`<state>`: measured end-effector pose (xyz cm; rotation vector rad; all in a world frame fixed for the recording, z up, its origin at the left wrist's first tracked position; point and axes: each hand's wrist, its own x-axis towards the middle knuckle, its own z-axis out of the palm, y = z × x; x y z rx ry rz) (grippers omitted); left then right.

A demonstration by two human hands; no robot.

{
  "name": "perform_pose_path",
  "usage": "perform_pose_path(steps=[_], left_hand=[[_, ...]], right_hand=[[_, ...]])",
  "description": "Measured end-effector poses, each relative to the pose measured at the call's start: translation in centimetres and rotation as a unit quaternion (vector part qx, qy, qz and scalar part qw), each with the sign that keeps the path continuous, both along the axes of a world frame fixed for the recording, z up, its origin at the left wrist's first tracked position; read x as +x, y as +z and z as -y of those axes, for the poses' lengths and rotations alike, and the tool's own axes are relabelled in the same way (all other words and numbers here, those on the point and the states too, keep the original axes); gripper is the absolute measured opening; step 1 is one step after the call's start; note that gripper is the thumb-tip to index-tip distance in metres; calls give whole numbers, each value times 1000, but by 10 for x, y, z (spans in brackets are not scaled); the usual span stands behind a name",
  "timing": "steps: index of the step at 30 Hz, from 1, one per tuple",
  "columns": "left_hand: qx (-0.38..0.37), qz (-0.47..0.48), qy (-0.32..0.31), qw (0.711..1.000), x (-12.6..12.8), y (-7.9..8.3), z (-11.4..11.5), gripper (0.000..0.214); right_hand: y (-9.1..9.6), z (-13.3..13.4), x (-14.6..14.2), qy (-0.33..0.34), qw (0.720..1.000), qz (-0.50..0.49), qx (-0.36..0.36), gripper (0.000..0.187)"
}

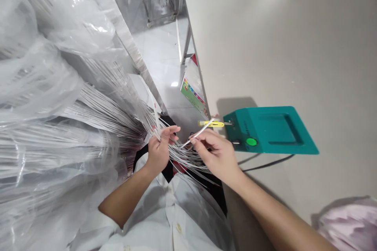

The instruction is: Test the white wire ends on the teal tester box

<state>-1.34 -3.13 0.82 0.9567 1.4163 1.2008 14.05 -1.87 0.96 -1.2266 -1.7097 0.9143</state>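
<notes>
My left hand point(160, 150) is closed round a bundle of thin white tubes point(112, 115) that fans out to the left from clear plastic bags. My right hand point(213, 151) pinches a single white tube point(198, 133) between thumb and forefinger, its tip pointing up and right toward a teal box machine point(269, 129). A yellow-capped nozzle point(211, 124) sticks out of the machine's left face, just above my right hand. A round green button point(251, 141) sits on the machine's front.
The machine rests on a pale table point(279, 47) with a black cable point(266, 163) running from it. Heaps of clear plastic bags point(44, 86) fill the left. A colourful carton point(193, 94) stands on the floor under the table edge. A pink bag point(347, 223) lies at the lower right.
</notes>
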Motion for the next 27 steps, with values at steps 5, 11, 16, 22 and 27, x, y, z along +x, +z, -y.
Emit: perform_pose_path(steps=[5,11,16,22,27], left_hand=[[12,-15,-39,999,4,10,3,33],[-46,35,-32,998,10,12,0,18],[-55,87,-18,995,8,13,-1,18],[-49,-11,-63,997,12,6,4,17],[-14,-103,-97,990,10,3,6,15]], right_hand=[[-4,6,-9,88,994,58,30,15],[-10,8,-10,126,985,105,49,19],[-3,1,-1,13,998,12,54,10],[-1,-1,1,-22,997,-72,11,8],[-3,1,-1,-10,998,-23,51,2]])
